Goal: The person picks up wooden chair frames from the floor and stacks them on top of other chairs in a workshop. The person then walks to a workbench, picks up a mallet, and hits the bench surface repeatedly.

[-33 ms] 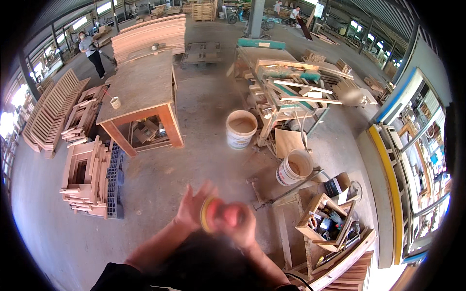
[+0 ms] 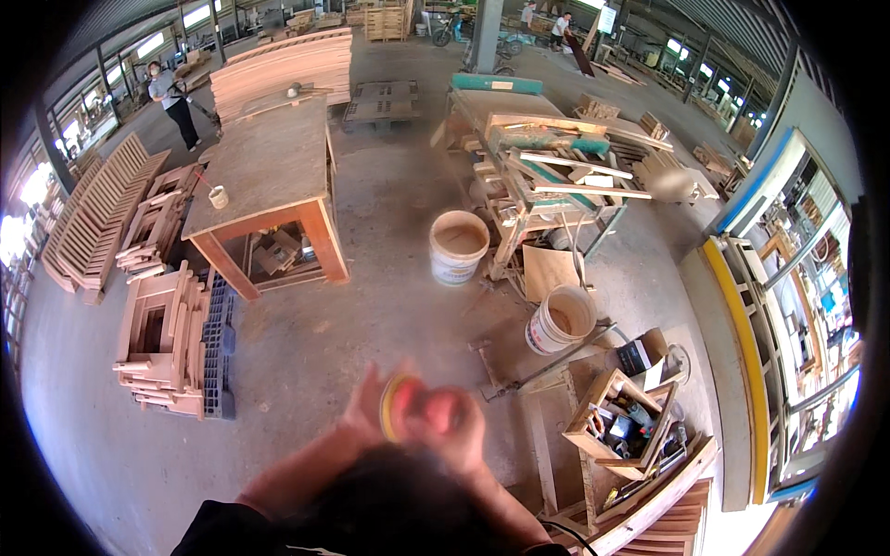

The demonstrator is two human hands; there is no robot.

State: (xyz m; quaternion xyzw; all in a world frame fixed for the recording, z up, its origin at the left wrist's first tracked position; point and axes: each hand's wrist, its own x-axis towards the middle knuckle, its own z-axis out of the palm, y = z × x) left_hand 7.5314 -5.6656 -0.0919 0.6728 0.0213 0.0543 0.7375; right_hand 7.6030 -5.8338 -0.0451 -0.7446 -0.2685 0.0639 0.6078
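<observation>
Red hand tool [image 2: 402,408] at six o'clock, held clear of the floor [image 2: 306,371] between both hands. Right hand [image 2: 466,435] curled round its body, likely because the rounded shape suits a palm grip; left hand [image 2: 362,408] raised at its nine o'clock side, perhaps steadying it, though blur hides whether the fingers touch or are spread. Tool looks red and bulbous, with a yellow-rimmed round face turned toward nine o'clock; finer detail smeared. Past four o'clock, wooden box [image 2: 593,444] full of small tools, presumably kept within easy reach. Toward three-thirty, white bucket [image 2: 540,334]. Between eight and nine, wooden frames [image 2: 190,324] stacked on a black pallet [image 2: 219,343], probably to keep them off the floor. At ten, bench [image 2: 264,157]; beyond, near eleven, piled boards [image 2: 283,69].
</observation>
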